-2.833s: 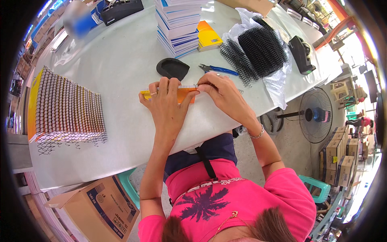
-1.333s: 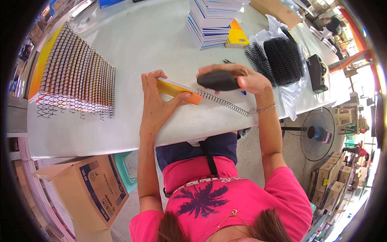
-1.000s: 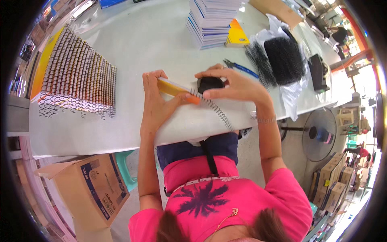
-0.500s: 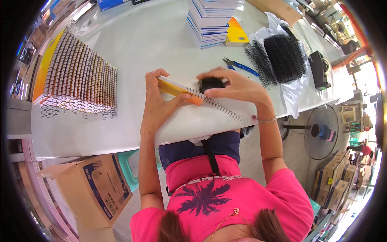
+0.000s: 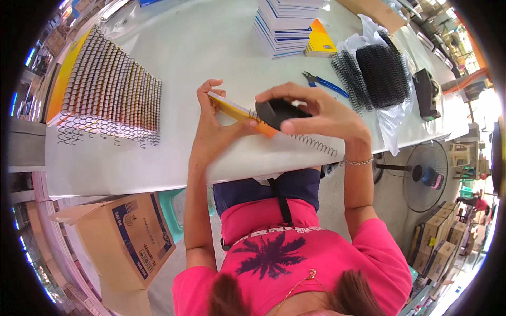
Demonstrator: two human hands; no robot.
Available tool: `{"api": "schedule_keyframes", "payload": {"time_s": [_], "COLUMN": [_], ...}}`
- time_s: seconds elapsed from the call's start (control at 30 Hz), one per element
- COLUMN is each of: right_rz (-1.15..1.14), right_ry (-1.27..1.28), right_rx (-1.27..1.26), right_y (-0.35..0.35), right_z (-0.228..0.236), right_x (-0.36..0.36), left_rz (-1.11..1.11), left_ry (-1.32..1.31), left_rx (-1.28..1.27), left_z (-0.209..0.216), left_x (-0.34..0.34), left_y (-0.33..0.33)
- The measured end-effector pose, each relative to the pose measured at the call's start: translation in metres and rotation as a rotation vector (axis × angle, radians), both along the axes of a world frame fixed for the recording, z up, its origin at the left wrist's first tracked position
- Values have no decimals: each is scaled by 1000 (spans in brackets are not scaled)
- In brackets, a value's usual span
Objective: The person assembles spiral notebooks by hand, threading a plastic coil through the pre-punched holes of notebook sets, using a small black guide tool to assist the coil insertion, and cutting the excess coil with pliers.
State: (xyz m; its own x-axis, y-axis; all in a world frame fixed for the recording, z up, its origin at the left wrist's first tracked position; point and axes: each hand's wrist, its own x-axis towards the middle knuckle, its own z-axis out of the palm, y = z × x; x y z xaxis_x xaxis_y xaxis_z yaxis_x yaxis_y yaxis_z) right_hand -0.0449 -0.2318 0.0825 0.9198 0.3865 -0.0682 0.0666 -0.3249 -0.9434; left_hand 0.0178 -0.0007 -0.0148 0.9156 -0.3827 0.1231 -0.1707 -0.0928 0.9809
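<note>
A small notebook [image 5: 227,107] with a yellow-orange cover is pinched between the thumb and fingers of my left hand [image 5: 211,134], its edge turned up. A thin dark spiral binding coil [image 5: 318,144] lies along that edge, and its loose end sticks out to the right below my right hand [image 5: 329,113]. My right hand grips a dark, rounded block [image 5: 276,111], tilted over the coil at the notebook's right part. The block hides some of the coil; whether the two touch, I cannot tell.
Spiral-bound notebooks [image 5: 108,89] stand stacked at the left. Farther off are a pile of white-paged booklets [image 5: 284,31] and a yellow notebook [image 5: 321,39]. To the right lie blue-handled cutters [image 5: 331,87], a bundle of black coils [image 5: 382,76] and a black device [image 5: 426,95].
My right hand has tilted the dark block, which now covers more of the coil. My left hand keeps its hold on the notebook. The whole view has shifted slightly.
</note>
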Motion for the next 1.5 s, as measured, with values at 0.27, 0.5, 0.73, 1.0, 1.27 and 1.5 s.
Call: {"api": "schedule_keyframes", "payload": {"time_s": [0.27, 0.5, 0.73, 1.0, 1.27, 1.5], "right_rz": [-125, 22, -161, -148, -127, -156], "right_ry": [-20, 19, -12, -121, -313, -53], "right_rx": [-33, 46, -100, -225, -722, -9], "right_y": [-2, 7, 8, 13, 18, 17], "right_z": [-23, -8, -8, -19, -60, -18], "right_x": [12, 7, 16, 24, 43, 40], "left_rz": [-47, -67, -80, -97, -80, -125], "left_ry": [-37, -19, -4, 1, -66, 16], "left_rx": [18, 25, 27, 20, 68, -49], "left_z": [-4, 0, 2, -3, -3, -1], "left_x": [0, -1, 1, -4, -1, -2], "left_y": [-1, 2, -1, 3, -1, 1]}}
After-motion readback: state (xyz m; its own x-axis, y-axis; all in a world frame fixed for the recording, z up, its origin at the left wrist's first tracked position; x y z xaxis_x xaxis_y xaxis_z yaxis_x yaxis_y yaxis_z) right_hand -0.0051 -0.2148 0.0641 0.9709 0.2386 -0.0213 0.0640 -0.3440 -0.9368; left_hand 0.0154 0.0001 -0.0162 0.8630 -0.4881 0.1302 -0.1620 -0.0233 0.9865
